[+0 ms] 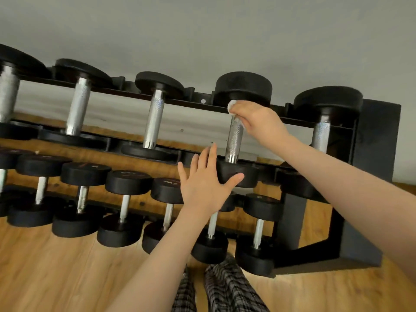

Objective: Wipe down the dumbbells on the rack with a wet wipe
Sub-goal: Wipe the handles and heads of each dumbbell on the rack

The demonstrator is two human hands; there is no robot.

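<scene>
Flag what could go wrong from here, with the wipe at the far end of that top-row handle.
1. The left hand only presses flat on the dumbbell's near head, so hard rubbing might roll it in its cradle.
2. The right hand bunches the wipe into a small wad by the far head; most of the handle below could get missed.

The wet wipe [231,106] is mostly hidden inside the right hand [258,122]; weight markings are unreadable.

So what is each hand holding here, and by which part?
The right hand pinches the wet wipe against the dumbbell handle's top. The left hand holds nothing, resting open on its near head.
</scene>
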